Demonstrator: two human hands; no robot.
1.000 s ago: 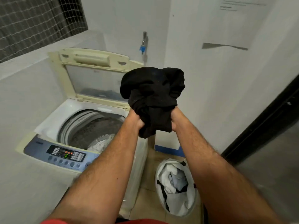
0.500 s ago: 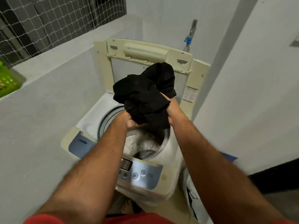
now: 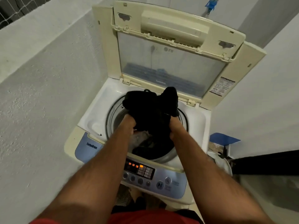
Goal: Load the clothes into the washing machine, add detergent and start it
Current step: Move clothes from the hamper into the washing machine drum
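black garment [image 3: 150,110] bunched over washing machine [image 3: 199,123] drum | left hand [image 3: 128,122], right hand [image 3: 175,126]: fingers clamped on its lower edge

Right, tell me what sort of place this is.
Probably a home laundry corner or utility balcony. A top-loading washing machine stands open between plain white walls, both hands hold a black garment over its drum, and a laundry bag sits beside it.

A blue tap [image 3: 210,4] on the wall; wire netting [image 3: 14,8] top left.
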